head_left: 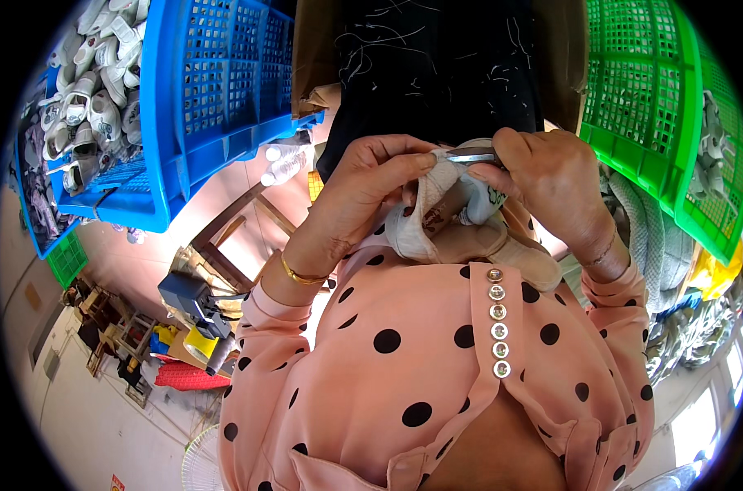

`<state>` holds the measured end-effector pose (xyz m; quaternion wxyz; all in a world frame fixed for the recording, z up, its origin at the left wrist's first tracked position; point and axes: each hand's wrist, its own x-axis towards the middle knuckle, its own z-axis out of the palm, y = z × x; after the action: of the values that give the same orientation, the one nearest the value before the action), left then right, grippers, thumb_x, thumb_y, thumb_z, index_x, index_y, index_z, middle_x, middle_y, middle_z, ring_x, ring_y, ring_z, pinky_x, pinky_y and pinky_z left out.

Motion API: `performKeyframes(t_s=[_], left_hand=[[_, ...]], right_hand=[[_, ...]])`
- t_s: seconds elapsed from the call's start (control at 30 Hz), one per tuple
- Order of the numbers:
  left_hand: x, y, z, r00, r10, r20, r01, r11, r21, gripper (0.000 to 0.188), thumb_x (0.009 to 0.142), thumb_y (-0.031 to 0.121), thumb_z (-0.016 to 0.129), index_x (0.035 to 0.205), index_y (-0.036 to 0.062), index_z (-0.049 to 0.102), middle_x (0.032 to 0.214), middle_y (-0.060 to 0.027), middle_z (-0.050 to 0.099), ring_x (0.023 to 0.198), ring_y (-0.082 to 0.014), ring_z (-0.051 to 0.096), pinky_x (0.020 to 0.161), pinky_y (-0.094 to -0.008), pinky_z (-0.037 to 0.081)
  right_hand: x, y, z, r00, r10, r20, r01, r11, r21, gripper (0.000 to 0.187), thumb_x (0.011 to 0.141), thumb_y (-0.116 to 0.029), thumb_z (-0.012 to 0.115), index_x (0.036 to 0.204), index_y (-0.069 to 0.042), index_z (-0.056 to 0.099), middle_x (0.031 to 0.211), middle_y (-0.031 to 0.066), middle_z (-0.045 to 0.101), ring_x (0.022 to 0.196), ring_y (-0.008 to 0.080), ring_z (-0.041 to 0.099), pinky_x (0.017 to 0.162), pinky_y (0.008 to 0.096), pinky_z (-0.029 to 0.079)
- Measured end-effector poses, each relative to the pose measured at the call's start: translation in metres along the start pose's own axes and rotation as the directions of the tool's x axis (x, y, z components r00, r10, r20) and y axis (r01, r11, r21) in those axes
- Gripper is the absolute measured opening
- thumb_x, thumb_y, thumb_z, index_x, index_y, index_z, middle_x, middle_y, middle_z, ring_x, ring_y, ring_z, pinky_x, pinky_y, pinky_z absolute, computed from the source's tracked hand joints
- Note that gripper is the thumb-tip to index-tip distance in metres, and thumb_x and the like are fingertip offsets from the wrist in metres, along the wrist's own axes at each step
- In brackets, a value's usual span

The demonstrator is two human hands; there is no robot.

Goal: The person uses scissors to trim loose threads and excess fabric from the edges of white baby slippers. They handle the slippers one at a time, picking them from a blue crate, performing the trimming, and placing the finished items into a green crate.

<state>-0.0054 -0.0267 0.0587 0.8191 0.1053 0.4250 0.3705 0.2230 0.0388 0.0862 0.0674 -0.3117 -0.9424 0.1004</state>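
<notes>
Head view: the left hand (363, 184) curls around the upper edge of a small off-white fabric shoe (437, 217), thumb and fingers pinched on its rim, a gold bangle (299, 277) on the wrist. The right hand (551, 176) is closed around a small silver metal tool (469, 157) — thin blades, like snips — whose tip meets the shoe's rim right between the 2 thumbs. The shoe hangs below both hands, sole toward the right hand, pressed against the pink blouse with black polka dots (404, 352), which has 5 shiny buttons (497, 323) in a row just under the right wrist.

Above and beyond the left hand stands a blue plastic lattice crate (216, 90), with a heap of pale shoes (93, 90) in the crate farther left. Beyond the right hand is a green plastic lattice crate (657, 106) — more pale shoes show at its far side. Between the crates, past both hands, lies black cloth flecked with white threads (437, 57).
</notes>
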Motion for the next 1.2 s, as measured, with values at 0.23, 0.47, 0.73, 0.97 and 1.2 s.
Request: performKeyframes(t_s=[0.23, 0.47, 0.73, 0.97, 1.2], left_hand=[[0.002, -0.001, -0.002, 1.0, 0.003, 0.026, -0.003, 1.0, -0.003, 0.025, 0.091, 0.01, 0.063, 0.111, -0.0051, 0.065, 0.09, -0.0089, 0.068, 0.072, -0.0078, 0.064, 0.063, -0.016, 0.052], [0.001, 0.003, 0.01, 0.999, 0.033, -0.03, -0.031, 0.998, 0.061, 0.023, 0.092, 0.011, 0.064, 0.108, -0.0054, 0.066, 0.087, -0.0056, 0.067, 0.068, -0.0051, 0.06, 0.057, -0.0171, 0.049], [0.007, 0.01, 0.007, 0.972, 0.215, 0.091, -0.234, 0.897, 0.375, 0.018, 0.091, 0.008, 0.065, 0.106, -0.0017, 0.068, 0.084, -0.0021, 0.066, 0.074, -0.0042, 0.06, 0.064, -0.0172, 0.049], [0.025, 0.03, 0.013, 0.807, 0.565, 0.171, -0.46, 0.422, 0.781, 0.008, 0.087, 0.006, 0.067, 0.093, 0.0012, 0.07, 0.083, -0.0068, 0.069, 0.072, -0.0101, 0.065, 0.065, -0.023, 0.051], [0.029, 0.056, -0.019, 0.573, 0.81, 0.126, -0.45, 0.182, 0.874, 0.026, 0.092, 0.02, 0.066, 0.109, 0.0001, 0.063, 0.096, -0.0121, 0.07, 0.086, -0.0176, 0.068, 0.069, -0.0261, 0.052]], right_hand=[[0.002, 0.001, 0.001, 0.999, -0.03, 0.014, 0.029, 0.999, 0.024, 0.036, 0.087, -0.04, 0.065, 0.074, -0.011, 0.049, 0.055, -0.0006, 0.047, 0.049, 0.0145, 0.054, 0.046, 0.0284, 0.041], [0.003, 0.012, 0.015, 0.932, 0.298, 0.205, -0.332, 0.477, 0.814, 0.031, 0.089, -0.031, 0.067, 0.092, -0.001, 0.059, 0.064, 0.0077, 0.06, 0.056, 0.0209, 0.059, 0.054, 0.0285, 0.046], [0.017, 0.007, 0.005, 0.874, 0.18, 0.451, -0.484, 0.4, 0.778, 0.019, 0.085, -0.016, 0.071, 0.088, 0.001, 0.061, 0.066, -0.0007, 0.051, 0.064, 0.0036, 0.042, 0.054, 0.0224, 0.038], [0.026, 0.005, 0.007, 0.869, 0.309, 0.387, -0.492, 0.457, 0.741, 0.025, 0.087, -0.019, 0.068, 0.08, 0.002, 0.056, 0.058, 0.0076, 0.045, 0.053, 0.0108, 0.04, 0.05, 0.0278, 0.039], [0.021, 0.033, 0.018, 0.866, 0.493, 0.085, -0.4, 0.581, 0.709, 0.026, 0.09, -0.02, 0.066, 0.084, 0.003, 0.056, 0.061, 0.0099, 0.052, 0.056, 0.0117, 0.047, 0.053, 0.0295, 0.043]])
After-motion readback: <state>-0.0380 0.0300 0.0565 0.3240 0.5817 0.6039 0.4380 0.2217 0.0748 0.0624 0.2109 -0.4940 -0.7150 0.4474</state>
